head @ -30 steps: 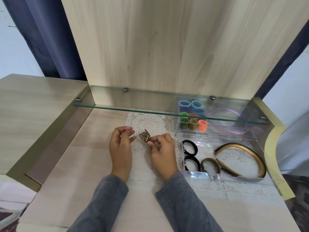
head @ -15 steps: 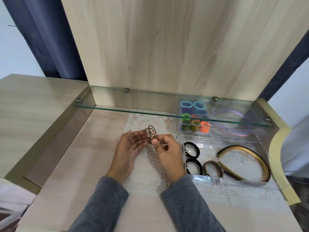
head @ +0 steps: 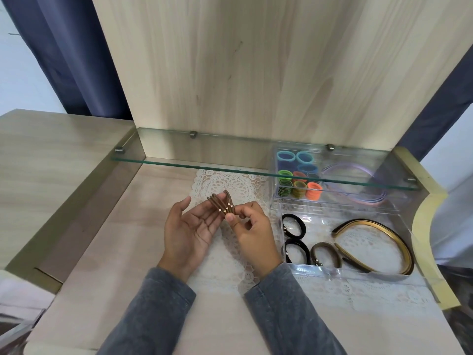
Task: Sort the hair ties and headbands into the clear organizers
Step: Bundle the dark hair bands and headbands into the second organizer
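Brown hair ties up front, each with a small gold bead. Under them a white lace doily, round floral openwork, on a pale wood-grain surface. Sleeves: mottled grey. By the right edge there are black hair ties, an olive-brown tie and a black headband trimmed in gold. Further back: light blue ties, green ties, orange ties, a lilac headband. Navy curtain beyond the far left corner.
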